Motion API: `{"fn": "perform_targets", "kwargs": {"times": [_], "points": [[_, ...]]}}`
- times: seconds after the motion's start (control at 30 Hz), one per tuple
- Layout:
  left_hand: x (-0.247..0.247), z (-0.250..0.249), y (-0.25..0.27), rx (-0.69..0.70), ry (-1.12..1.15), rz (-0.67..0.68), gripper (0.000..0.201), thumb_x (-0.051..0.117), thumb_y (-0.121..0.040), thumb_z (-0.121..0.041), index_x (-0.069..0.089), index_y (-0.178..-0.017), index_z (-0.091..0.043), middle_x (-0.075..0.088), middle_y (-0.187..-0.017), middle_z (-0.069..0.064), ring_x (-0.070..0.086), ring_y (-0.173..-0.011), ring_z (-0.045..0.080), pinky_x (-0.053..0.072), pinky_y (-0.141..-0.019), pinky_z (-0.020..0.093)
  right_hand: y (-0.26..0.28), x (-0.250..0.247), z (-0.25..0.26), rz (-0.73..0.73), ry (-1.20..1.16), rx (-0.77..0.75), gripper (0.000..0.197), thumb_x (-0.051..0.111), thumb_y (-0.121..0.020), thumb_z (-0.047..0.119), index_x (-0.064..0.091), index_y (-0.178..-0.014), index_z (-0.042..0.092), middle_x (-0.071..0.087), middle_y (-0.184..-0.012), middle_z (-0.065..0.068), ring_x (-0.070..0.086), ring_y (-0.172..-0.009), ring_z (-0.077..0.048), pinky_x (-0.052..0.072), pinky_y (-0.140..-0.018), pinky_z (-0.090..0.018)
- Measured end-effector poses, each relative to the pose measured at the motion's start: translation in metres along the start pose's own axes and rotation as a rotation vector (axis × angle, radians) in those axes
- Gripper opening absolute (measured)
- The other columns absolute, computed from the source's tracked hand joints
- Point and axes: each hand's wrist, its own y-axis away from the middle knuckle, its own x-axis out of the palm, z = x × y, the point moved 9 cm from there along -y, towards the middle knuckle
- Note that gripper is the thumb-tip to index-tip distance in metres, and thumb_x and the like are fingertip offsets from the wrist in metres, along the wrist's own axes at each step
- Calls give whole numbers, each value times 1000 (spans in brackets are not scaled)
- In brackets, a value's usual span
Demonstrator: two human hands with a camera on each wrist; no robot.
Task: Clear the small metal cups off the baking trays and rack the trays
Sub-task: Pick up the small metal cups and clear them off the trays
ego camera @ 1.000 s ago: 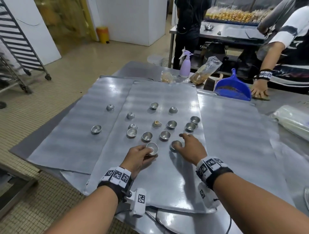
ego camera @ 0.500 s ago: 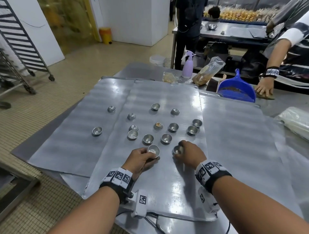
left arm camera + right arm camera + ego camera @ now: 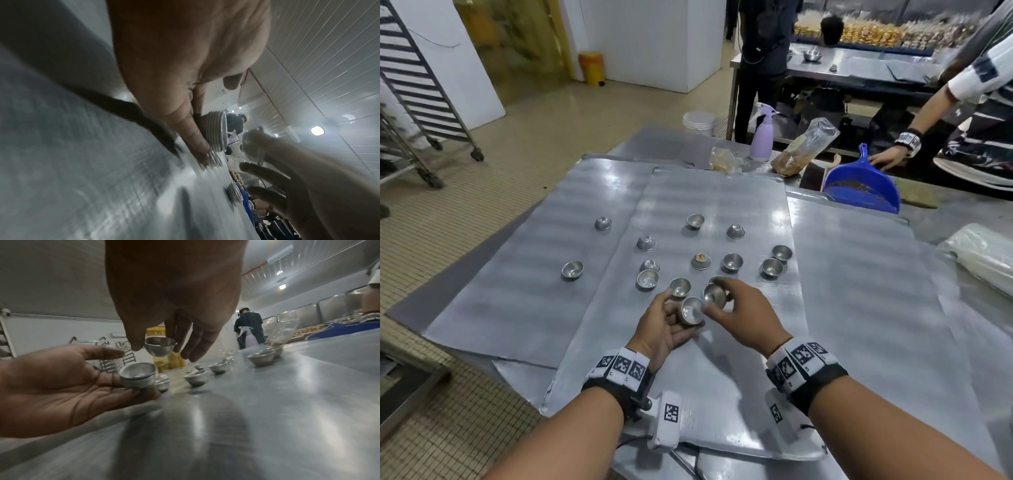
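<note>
Right wrist view shows the right hand [image 3: 174,308] pinching one cup [image 3: 160,346] just above the left hand's [image 3: 61,386] held stack [image 3: 137,376].

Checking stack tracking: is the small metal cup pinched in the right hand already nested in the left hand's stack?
No, the small metal cup hangs clear above the stack.

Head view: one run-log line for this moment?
left hand: holds stack of nested cups | right hand: pinches single cup above stack | loose cups remain on tray
</note>
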Motion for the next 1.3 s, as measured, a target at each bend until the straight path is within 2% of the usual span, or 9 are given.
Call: {"fn": "perform_targets", "kwargs": {"times": [0.17,0.33,0.53,0.63,0.7,0.77,0.83,1.13,1.3], "points": [[4,-5,3,22,3,20,47,49,-100,-41,66,-106,2,75,-84,16,73,-71,25,60,-69,35,2,22,21,88,80,-60,51,71,-82,46,57,-129,33,70,-113,5,65,-102,-19,52,-82,-36],[3,-7,2,41,-23,15,46,51,-99,-40,67,-110,2,74,-84,15,71,-67,22,58,-70,36,0,30,21,90,73,-44,54,73,-82,47,55,-131,35,71,-108,4,65,-96,-21,44,-73,-29],[-1,-5,-1,48,-36,21,29,55,-97,-27,66,-104,-2,73,-84,14,71,-63,23,59,-60,31,0,33,20,107,82,-56,58,73,-82,47,54,-135,33,69,-116,6,63,-105,-19,45,-78,-29],[-7,-5,-6,47,-41,-1,29,58,-96,-27,65,-108,-2,73,-87,16,71,-68,26,58,-65,34,-1,33,13,113,37,-48,65,73,-79,54,53,-137,35,66,-125,10,62,-111,-14,50,-88,-31],[-12,-5,-9,45,-12,-12,29,60,-95,-24,65,-109,1,74,-94,19,74,-82,33,62,-70,38,-8,26,0,46,12,-20,52,67,-83,52,59,-130,31,66,-124,7,63,-108,-14,51,-91,-35],[-15,-6,-12,63,-41,3,32,61,-95,-18,64,-114,7,73,-104,24,72,-100,41,61,-87,44,-18,15,-14,-29,33,19,38,62,-88,45,63,-122,28,65,-122,4,63,-106,-17,51,-89,-36],[-15,-6,-11,91,-102,24,30,63,-94,-12,65,-114,10,71,-110,29,71,-104,42,56,-96,43,-30,11,-27,-26,107,62,40,59,-90,42,60,-127,25,59,-129,-1,60,-112,-22,49,-90,-34],[-16,-8,-15,107,-198,30,25,63,-92,0,64,-114,11,73,-106,26,72,-103,36,53,-101,39,-61,34,-51,213,329,105,71,58,-92,47,31,-153,23,32,-158,-1,43,-132,-34,40,-107,-44],[-16,-10,-12,108,-211,26,23,63,-93,-2,65,-113,8,74,-106,24,73,-102,35,54,-99,37,-60,39,-51,242,381,72,60,56,-95,39,35,-149,24,46,-149,-5,48,-125,-33,44,-101,-43]]}}
